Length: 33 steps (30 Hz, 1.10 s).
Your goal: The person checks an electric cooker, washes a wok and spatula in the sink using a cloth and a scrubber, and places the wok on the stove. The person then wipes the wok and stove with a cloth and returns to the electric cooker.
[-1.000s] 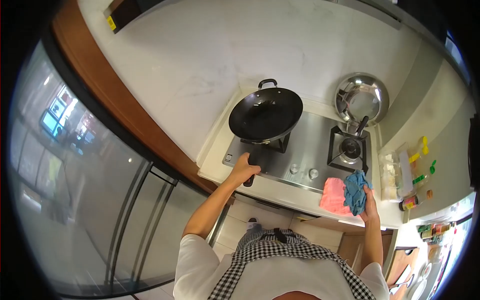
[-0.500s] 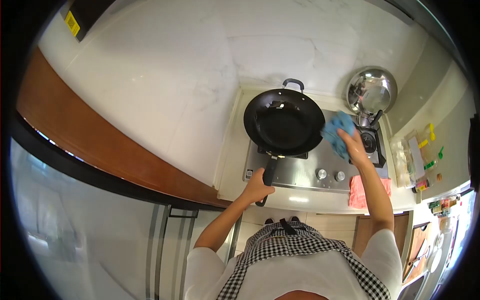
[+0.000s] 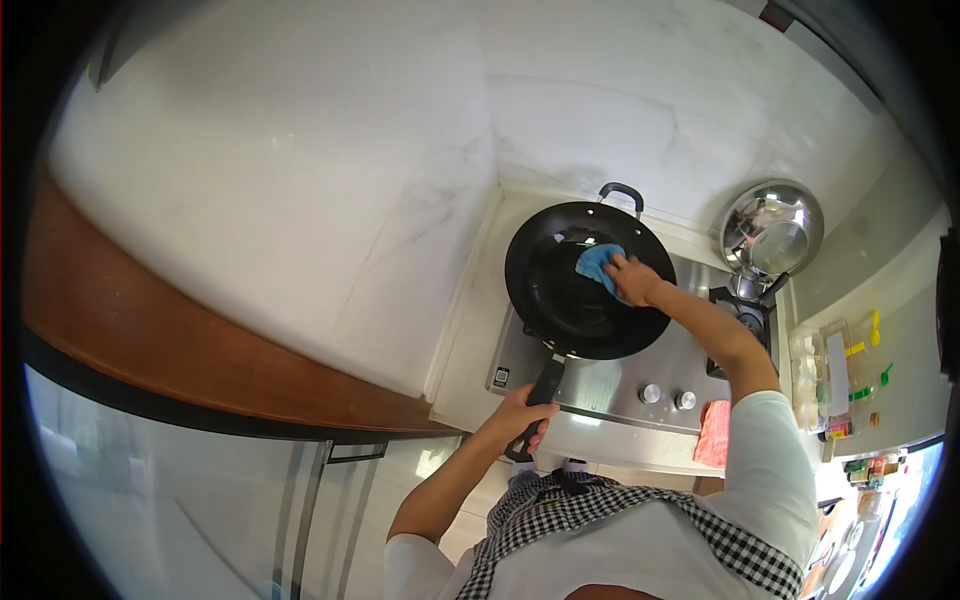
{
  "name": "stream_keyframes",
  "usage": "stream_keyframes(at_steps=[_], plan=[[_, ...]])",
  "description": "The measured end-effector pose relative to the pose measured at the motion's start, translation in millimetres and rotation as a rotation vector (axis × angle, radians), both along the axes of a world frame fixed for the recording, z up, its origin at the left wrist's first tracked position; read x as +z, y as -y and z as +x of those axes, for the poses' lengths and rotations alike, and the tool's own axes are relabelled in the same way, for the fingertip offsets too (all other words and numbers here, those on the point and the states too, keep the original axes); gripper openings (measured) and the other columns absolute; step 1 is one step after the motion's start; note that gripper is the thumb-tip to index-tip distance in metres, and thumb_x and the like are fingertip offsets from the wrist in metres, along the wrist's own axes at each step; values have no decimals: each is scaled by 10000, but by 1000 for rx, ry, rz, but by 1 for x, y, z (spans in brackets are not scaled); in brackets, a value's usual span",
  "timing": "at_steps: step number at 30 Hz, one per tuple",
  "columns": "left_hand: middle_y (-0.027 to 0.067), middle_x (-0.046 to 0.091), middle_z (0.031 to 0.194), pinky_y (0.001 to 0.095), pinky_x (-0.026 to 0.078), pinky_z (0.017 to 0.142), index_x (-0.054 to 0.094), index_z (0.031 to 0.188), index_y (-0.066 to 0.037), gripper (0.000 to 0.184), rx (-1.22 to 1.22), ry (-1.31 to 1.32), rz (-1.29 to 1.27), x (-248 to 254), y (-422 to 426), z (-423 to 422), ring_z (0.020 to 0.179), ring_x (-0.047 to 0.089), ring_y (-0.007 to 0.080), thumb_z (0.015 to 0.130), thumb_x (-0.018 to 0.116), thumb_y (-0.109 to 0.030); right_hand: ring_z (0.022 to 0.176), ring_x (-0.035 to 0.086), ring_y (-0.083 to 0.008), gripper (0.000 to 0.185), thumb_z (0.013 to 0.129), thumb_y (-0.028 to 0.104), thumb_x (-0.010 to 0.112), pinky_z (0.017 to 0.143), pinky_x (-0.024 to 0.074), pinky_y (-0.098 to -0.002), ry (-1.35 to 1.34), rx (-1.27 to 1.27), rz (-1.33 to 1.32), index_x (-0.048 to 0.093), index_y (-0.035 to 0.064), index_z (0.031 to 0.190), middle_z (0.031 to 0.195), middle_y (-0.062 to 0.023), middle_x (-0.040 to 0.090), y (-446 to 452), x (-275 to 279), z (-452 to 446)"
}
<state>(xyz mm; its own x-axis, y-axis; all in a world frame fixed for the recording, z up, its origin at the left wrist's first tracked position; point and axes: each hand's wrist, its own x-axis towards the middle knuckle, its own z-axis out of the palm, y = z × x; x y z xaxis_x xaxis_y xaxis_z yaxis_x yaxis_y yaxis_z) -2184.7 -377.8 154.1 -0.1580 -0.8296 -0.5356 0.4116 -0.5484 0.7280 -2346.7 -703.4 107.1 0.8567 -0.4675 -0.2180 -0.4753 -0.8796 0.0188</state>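
Note:
A black wok (image 3: 545,300) sits over the left burner of the steel gas stove (image 3: 610,380), its small loop handle at the back and its long handle toward me. My left hand (image 3: 518,415) is wrapped round that long black handle. Inside the wok, my right hand (image 3: 635,280) is closed on a blue cloth (image 3: 600,263), which is pressed against the inner surface. The burner under the wok is mostly hidden.
A shiny metal lid or pan (image 3: 772,230) leans on the back wall behind the right burner (image 3: 745,315). Folded at the counter's front edge is a pink cloth (image 3: 713,435). Clear containers (image 3: 822,380) with seasonings line the right side.
My right hand has carried the blue cloth from beside the wok's right rim into the wok. My left hand still grips the handle. The camera view has shifted.

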Motion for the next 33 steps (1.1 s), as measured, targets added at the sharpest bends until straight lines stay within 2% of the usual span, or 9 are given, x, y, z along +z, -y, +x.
stream_keyframes(at_steps=[6, 10, 12, 14, 16, 21, 25, 28, 33], plan=[[20, 439, 545, 267, 345, 302, 434, 929, -57, 194, -38, -168, 87, 1, 3, 3, 356, 407, 101, 828, 598, -81, 1099, 458, -387, 472, 755, 55, 589, 917, 410, -425, 164, 362, 650, 399, 32, 1186, 1144, -202, 369, -74, 1, 32], [19, 432, 544, 271, 338, 301, 417, 925, -65, 212, -20, -157, 98, 2, 5, 2, 358, 402, 101, 821, 602, -68, 1054, 486, -364, 468, 759, 60, 592, 886, 434, -425, 517, 398, 387, 397, 91, 1184, 1149, -180, 378, -38, -24, 109], [21, 431, 543, 272, 336, 300, 411, 923, -64, 220, -3, -95, 88, 4, 5, 1, 359, 404, 102, 817, 605, -62, 1018, 514, -336, 447, 782, 102, 575, 859, 452, -449, 373, 117, 242, 431, 177, 1198, 1171, -148, 401, -6, -13, 116], [22, 428, 542, 271, 334, 298, 408, 919, -63, 225, 13, 4, 73, 7, 2, -1, 360, 406, 103, 812, 607, -57, 1004, 539, -330, 430, 801, 146, 553, 814, 475, -472, 260, -16, -195, 458, 242, 1209, 1194, -114, 421, 28, -9, 94], [24, 431, 540, 271, 337, 299, 412, 914, -59, 227, 27, -3, 53, 1, 1, 1, 361, 410, 104, 806, 612, -55, 992, 557, -343, 446, 801, 159, 544, 792, 487, -486, 149, 4, -348, 466, 246, 1232, 1217, -127, 418, 51, -11, 54], [28, 444, 534, 272, 347, 306, 429, 879, -43, 215, 0, 2, 52, 1, 3, 0, 363, 420, 107, 787, 623, -62, 1014, 532, -444, 626, 751, 151, 576, 881, 465, -438, -57, -22, 127, 324, 107, 1322, 1229, -278, 344, -21, -10, 3], [28, 454, 536, 282, 356, 301, 444, 845, -46, 183, -7, 66, 54, 3, 6, 2, 357, 434, 112, 785, 616, -46, 1160, 426, -392, 557, 826, 169, 502, 992, 348, -397, 40, 155, 716, 304, 147, 1346, 1296, -195, 341, -84, 10, 27], [28, 442, 542, 271, 325, 306, 442, 878, -44, 189, -9, 96, 43, 2, 5, 5, 363, 417, 106, 789, 609, -47, 1079, 473, -180, 494, 817, 149, 481, 912, 379, -280, 159, 48, 1234, 403, 74, 1299, 1186, -87, 492, -95, 52, 20], [27, 445, 552, 265, 327, 315, 462, 882, -34, 187, -36, 171, 26, 0, 8, 20, 368, 415, 106, 787, 622, -50, 1050, 482, -133, 495, 786, 105, 493, 906, 383, -253, 494, -70, 1319, 444, 38, 1274, 1153, -54, 523, -120, 103, -73]])
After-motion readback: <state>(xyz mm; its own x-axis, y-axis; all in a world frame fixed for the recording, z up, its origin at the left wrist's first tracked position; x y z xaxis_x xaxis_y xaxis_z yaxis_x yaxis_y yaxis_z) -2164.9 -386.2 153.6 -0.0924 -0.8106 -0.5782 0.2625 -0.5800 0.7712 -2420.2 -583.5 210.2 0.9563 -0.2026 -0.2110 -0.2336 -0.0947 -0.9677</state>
